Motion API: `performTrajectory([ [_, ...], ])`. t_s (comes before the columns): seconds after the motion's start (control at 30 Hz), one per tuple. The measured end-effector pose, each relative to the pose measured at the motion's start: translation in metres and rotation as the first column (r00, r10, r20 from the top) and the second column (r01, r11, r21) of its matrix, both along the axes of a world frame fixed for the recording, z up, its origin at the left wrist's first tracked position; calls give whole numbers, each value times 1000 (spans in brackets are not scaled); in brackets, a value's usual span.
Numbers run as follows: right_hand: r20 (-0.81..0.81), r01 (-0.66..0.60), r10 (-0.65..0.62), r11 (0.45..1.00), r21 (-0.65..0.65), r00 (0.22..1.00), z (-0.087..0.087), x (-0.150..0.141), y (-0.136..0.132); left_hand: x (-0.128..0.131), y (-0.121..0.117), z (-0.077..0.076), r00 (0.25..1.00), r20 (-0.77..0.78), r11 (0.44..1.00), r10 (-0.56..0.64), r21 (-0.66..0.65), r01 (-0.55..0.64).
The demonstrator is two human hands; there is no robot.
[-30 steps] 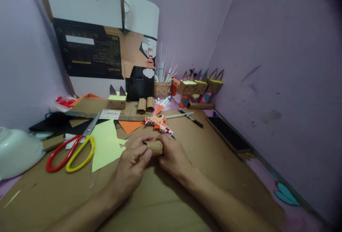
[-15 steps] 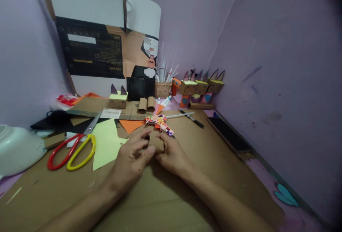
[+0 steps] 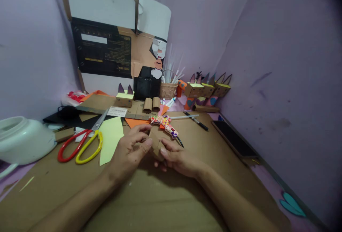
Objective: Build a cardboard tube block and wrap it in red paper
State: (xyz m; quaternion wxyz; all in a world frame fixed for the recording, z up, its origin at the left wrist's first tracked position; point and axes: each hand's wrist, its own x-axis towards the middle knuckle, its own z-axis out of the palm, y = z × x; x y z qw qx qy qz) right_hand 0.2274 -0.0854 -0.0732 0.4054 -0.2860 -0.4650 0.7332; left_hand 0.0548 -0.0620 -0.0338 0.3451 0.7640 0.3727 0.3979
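Observation:
Both of my hands meet over the brown cardboard work surface (image 3: 149, 196), closed on a small brown cardboard roll (image 3: 156, 140). My left hand (image 3: 130, 152) pinches its left side with thumb and fingers. My right hand (image 3: 177, 159) grips its lower right end, thumb on top. The roll stands roughly upright, lifted slightly off the surface. A patterned glue gun (image 3: 164, 123) lies just behind it. A pale yellow paper sheet (image 3: 110, 139) lies left of my left hand.
Red and yellow scissors (image 3: 80, 145) lie at left beside a white bowl (image 3: 21, 141). Cardboard box figures with pointed ears (image 3: 208, 88), a basket of pens (image 3: 169, 89), two more rolls (image 3: 151, 104), a black pen (image 3: 196, 120) and a dark phone (image 3: 235, 137) lie behind and right.
The roll lay flat on the surface under my hands a second ago; now it is tipped upright and raised a little. The view has shifted slightly.

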Motion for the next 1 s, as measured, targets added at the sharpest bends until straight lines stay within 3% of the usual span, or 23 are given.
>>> performTrajectory([
  [0.13, 59, -17, 11, 995, 103, 998, -7, 0, 1, 0, 0, 0, 999, 26, 998, -39, -39, 40],
  [0.27, 155, -8, -18, 986, 168, 988, -2, -1, -1, 2, -2, -2, 998, 40, 996, -56, -61, 59],
  [0.43, 273, 14, -75, 975, 221, 959, 6, -2, -5, 3, -4, -2, 999, 11, 998, -48, -29, 48],
  [0.77, 379, 14, -145, 945, 326, 914, 5, 0, -7, 1, -5, -5, 998, -55, 998, -43, 42, 45],
  [0.83, 389, 84, -260, 906, 415, 884, 2, 1, -5, -1, -5, -5, 998, -62, 996, 0, 89, 6],
  [0.93, 369, 183, -475, 776, 604, 799, -2, 2, -2, -2, -5, -2, 993, -28, 981, 118, 157, -112],
  [1.0, 367, 199, -540, 726, 658, 757, -5, 2, -1, -2, -5, 0, 989, -18, 978, 147, 150, -143],
])
